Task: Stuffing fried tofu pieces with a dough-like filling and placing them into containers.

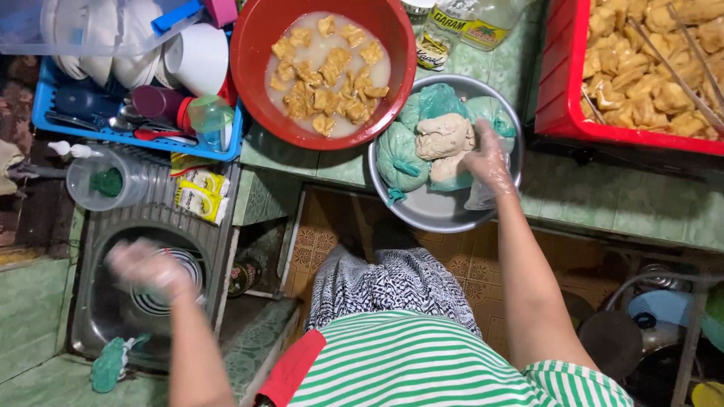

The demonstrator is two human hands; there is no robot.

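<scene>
Green-tiled counter [603, 200] runs along the far wall of a cramped kitchen, seen from above, with a steel sink [113, 316] set into its left end. Over the sink the left hand [147, 271], gloved in clear plastic, is blurred by motion; whether it is spread or closed cannot be told, and nothing is seen held in it. The right hand [489, 162], also gloved, is laid with loosely spread fingers on a lump of pale dough-like filling [443, 137] in a round metal tray [445, 215] at the counter's near edge. Green plastic bags [400, 158] of what looks like more filling are packed around the lump. As far as can be judged, the work is well under way but unfinished: a red basin [253, 60] behind the tray is filled with fried tofu pieces [328, 75] soaking in cloudy liquid, a red crate [562, 75] at the right end is heaped with dry ones, and most bags are unopened. To the left, a blue dish rack [45, 113] crowded with bowls and cups is set beside a clear plastic jug [105, 181] and yellow packets [200, 197]. A bottle [483, 26] is stood behind the tray, leaving little free counter.
</scene>
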